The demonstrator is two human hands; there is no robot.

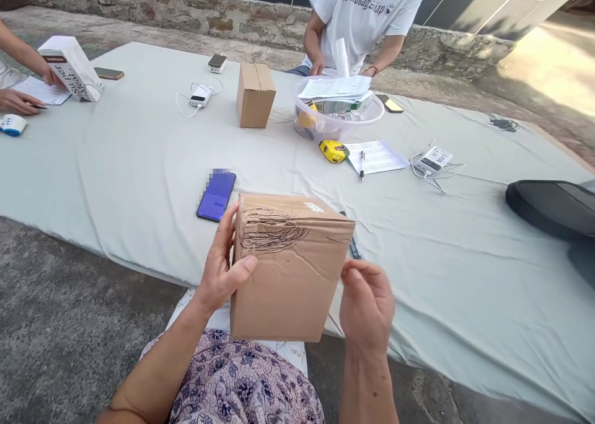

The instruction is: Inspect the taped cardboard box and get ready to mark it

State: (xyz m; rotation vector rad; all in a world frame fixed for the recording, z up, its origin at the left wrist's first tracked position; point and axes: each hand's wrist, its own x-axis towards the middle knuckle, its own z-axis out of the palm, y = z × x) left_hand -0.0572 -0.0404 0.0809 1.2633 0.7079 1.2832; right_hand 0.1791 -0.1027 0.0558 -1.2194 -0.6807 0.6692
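A cardboard box (283, 294) with dark scribbled lines near its top edge is held up over my lap, at the table's near edge. My left hand (225, 263) grips its left side, thumb on the face towards me. My right hand (367, 300) is by the box's right edge with fingers curled and pressed together; whether anything is between them is hidden. A dark marker (355, 248) shows partly behind the box. Just beyond my left hand lies a phone (216, 196) with a lit blue screen.
On the cloth-covered table (139, 163) stand a smaller carton (256, 97) and a plastic basin (334, 123) of papers. Near it are a yellow tape measure (333, 151), a pen (362, 166) and power banks (433, 159). A dark bag (553, 207) lies right. Two people sit around the table.
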